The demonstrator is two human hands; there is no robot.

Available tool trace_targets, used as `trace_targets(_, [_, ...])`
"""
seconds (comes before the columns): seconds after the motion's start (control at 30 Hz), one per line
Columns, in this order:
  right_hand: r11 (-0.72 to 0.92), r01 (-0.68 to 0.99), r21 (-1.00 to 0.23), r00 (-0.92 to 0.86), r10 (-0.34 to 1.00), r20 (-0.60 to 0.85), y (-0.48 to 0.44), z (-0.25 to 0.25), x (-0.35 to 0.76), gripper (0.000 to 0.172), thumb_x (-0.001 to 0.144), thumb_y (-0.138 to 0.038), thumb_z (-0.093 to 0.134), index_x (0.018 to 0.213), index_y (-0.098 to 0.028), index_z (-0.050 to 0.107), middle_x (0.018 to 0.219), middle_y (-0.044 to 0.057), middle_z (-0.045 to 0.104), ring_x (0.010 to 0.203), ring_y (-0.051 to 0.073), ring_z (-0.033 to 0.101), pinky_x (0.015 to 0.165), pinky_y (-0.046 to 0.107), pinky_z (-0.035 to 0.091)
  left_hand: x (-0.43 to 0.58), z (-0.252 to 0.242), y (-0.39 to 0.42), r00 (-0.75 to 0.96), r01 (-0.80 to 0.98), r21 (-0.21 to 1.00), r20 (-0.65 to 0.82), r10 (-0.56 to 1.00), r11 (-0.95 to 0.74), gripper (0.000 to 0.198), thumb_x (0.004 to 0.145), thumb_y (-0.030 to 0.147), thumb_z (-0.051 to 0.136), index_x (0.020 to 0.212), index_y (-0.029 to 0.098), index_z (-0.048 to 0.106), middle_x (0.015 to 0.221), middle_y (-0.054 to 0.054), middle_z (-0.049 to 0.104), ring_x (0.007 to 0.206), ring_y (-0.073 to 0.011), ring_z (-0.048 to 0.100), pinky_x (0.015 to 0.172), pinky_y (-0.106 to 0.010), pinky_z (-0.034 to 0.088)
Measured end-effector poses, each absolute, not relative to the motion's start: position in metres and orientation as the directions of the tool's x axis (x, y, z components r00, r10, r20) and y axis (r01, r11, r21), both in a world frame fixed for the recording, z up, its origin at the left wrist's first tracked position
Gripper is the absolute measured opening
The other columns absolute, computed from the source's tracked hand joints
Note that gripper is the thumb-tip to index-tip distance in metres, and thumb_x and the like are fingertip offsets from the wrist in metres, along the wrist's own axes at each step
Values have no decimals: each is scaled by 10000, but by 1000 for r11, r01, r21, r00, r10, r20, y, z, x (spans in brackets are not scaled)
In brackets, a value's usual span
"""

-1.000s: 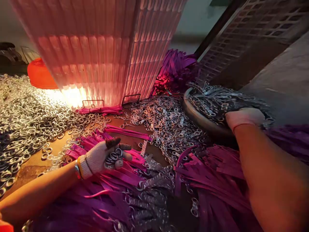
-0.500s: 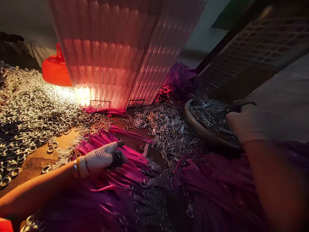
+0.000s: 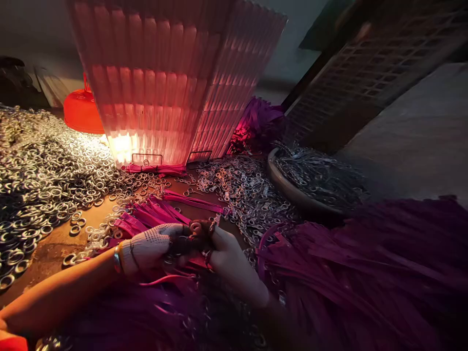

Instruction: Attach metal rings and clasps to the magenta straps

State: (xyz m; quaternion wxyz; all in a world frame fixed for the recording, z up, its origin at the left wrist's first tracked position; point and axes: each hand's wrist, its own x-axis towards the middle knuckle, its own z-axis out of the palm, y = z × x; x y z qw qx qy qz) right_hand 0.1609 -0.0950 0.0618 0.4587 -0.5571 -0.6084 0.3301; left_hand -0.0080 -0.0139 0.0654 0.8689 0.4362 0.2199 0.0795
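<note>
My left hand (image 3: 151, 247), in a white dotted glove, is curled closed around a small bunch of metal rings. My right hand (image 3: 230, 258), also gloved, meets it fingertip to fingertip in a pinch; what it holds is too dark to name. Both hands hover over a pile of pink-purple straps (image 3: 157, 217). A heap of loose metal rings (image 3: 40, 170) spreads to the left. Behind the hands lies a heap of small metal clasps (image 3: 248, 190), and a round metal bowl (image 3: 288, 190) filled with more metal parts sits at the right.
A tall stack of ribbed pink pieces (image 3: 171, 78) stands at the back, lit from below. An orange plastic basin (image 3: 82, 109) sits behind it on the left. More purple straps (image 3: 365, 273) cover the right foreground. A dark perforated crate (image 3: 365, 63) leans at the back right.
My right hand has left the metal bowl and come down to the left, meeting my left hand. My left hand turned over and closed on the rings.
</note>
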Motion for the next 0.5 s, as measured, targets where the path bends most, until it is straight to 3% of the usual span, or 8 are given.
trace_targets(0.1, [119,290,-950,192,965,179,-99,56,161,284,811,-197,584,1080,-191,677,953,28,697,871,183,629,777,277,528,-11,55,-7,867,87,780,-365,338,619,201,797,267,647,955,144,620,736,-44,619,429,-50,400,361,-165,206])
trace_targets(0.27, [92,306,-948,331,923,197,-102,45,155,248,843,-338,652,1037,-186,682,955,56,700,883,203,645,792,316,545,-11,55,-9,845,117,805,-389,368,582,219,781,318,684,790,117,601,587,-6,555,371,-30,333,342,-163,185])
trace_targets(0.37, [130,344,-930,380,887,264,-101,44,152,217,863,-335,633,1022,-193,676,970,66,708,868,200,653,786,317,552,-7,55,-18,840,90,791,-386,381,605,225,753,311,699,760,125,573,592,-8,560,392,-33,375,357,-151,205])
trace_targets(0.5, [233,465,-854,196,914,356,-114,52,136,173,839,-236,611,987,-221,699,937,52,717,846,198,670,770,302,562,4,44,-20,783,-6,758,-402,475,652,210,715,294,672,749,152,522,584,5,549,408,-57,431,374,-153,263])
